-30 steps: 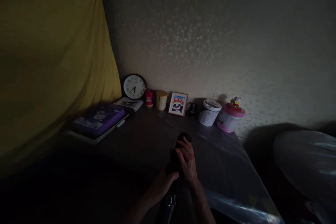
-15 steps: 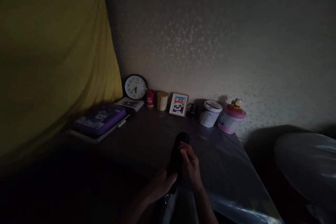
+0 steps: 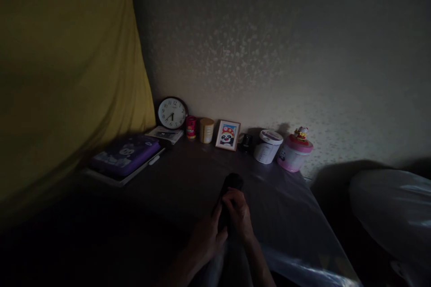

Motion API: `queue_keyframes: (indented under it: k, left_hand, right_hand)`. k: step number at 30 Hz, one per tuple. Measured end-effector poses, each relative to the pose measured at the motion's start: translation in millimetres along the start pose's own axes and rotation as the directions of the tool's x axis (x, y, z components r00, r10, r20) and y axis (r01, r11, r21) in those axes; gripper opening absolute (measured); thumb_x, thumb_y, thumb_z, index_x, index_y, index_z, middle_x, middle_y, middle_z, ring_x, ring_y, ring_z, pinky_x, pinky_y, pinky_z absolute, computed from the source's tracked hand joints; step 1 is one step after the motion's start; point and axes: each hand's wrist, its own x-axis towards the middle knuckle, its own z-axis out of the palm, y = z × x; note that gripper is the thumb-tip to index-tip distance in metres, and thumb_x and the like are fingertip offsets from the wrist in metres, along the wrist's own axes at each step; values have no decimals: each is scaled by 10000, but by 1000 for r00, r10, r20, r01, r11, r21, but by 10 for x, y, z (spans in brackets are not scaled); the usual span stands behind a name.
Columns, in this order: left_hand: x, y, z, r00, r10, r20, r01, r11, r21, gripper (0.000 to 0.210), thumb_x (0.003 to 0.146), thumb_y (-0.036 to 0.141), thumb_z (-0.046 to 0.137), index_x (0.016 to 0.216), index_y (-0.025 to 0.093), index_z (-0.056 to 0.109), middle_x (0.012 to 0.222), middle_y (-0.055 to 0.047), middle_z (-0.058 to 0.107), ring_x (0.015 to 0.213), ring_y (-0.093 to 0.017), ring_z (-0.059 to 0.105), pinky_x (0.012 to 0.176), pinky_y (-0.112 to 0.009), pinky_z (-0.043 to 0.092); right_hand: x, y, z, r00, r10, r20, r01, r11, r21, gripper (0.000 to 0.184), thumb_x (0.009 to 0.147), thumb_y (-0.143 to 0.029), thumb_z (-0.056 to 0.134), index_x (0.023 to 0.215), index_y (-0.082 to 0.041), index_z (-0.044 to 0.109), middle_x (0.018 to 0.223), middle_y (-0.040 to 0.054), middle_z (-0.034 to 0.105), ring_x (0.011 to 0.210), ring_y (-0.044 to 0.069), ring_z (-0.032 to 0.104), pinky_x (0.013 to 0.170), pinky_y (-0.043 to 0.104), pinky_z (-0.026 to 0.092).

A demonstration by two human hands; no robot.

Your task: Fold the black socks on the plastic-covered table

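Low in the middle of the head view, over the near part of the table, I hold a long, rounded black object (image 3: 235, 181). It is tilted, its far end pointing away from me; the dim light hides its detail, so its kind cannot be made out. My left hand (image 3: 208, 235) wraps round its near part, the thumb along the side. Bent over its upper side, my right hand (image 3: 239, 213) has its fingertips pinched together on the surface. Whatever small part those fingertips grip is hidden.
Along the wall stand a clock (image 3: 172, 113), a red can (image 3: 191, 128), a yellow canister (image 3: 206, 131), a framed panda picture (image 3: 228, 136), a white tub (image 3: 268, 148) and a pink-lidded tub (image 3: 294, 154) topped by a figurine (image 3: 301, 133). A purple case (image 3: 126, 154) lies left, beside a yellow curtain (image 3: 74, 67).
Both hands have shifted slightly with the black object. The right fingers have moved left and curled further over it, and the left hand reaches higher along it. A metal ring seen below is now hidden.
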Motion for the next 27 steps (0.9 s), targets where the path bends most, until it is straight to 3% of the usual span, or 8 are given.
queue_keyframes:
  k: [3,8,12,15,18,21,24,27]
  left_hand:
    - [-15,-18,46,1000,-23,2,23,1000,-1,656,779,277,509,1401,125,365,1390,-178,475,1268,-272,469,1021,-368,390]
    - [-44,-66,114,999,31,-18,-32,997,-69,770,782,195,481,1475,158,147,1469,-131,374,1313,-223,416,1062,-348,351]
    - [-24,-117,88,1000,12,3,-12,985,-170,734,759,181,503,1450,159,255,1481,-120,356,1342,-224,370,1100,-361,303]
    - [-6,-160,45,999,-29,-13,23,950,-311,684,771,210,520,1424,175,319,1484,-89,359,1367,-203,323,1131,-347,251]
    - [-3,-171,1,998,-51,-24,39,933,-359,642,820,280,494,1422,147,315,1487,-101,351,1382,-202,290,1137,-350,243]
    - [-1,-141,-38,998,-16,-63,-12,909,-416,651,835,322,502,1430,159,295,1500,-91,329,1392,-202,265,1143,-358,230]
    - [11,-115,-66,994,38,-103,-72,932,-354,679,833,315,518,1442,169,256,1504,-99,318,1392,-200,266,1147,-375,222]
    - [23,-129,-80,988,75,-133,-99,978,-184,682,840,293,501,1449,167,222,1509,-114,300,1389,-201,272,1138,-389,242]
  right_hand:
    - [-40,60,9,1000,5,12,-4,999,-36,165,841,-381,578,796,-235,640,960,62,658,1046,239,575,892,394,448]
    - [-54,138,52,1000,20,-16,-21,998,-51,134,797,-326,609,885,-226,616,1037,75,651,1016,232,582,891,398,453]
    - [-23,126,81,999,45,-30,-46,999,-27,132,779,-343,606,820,-219,627,1018,78,667,1023,245,586,898,409,450]
    - [-45,125,29,981,147,-124,-140,988,63,213,816,-382,563,932,-216,628,1077,80,655,1065,235,579,931,397,440]
    - [-95,155,-47,920,327,-214,-307,944,122,348,817,-443,559,1067,-204,593,1080,95,656,1025,242,606,865,380,484]
    - [-134,173,-65,894,415,-166,-384,903,192,450,795,-488,578,1137,-195,568,1088,106,664,1003,255,626,812,376,520]
    - [-138,119,-56,927,345,-147,-319,932,172,489,837,-465,536,1248,-202,507,1178,107,629,1073,248,597,868,401,510]
    - [-113,-1,-86,965,171,-197,-172,985,10,467,843,-419,549,1267,-224,517,1267,105,570,1167,256,531,955,442,462]
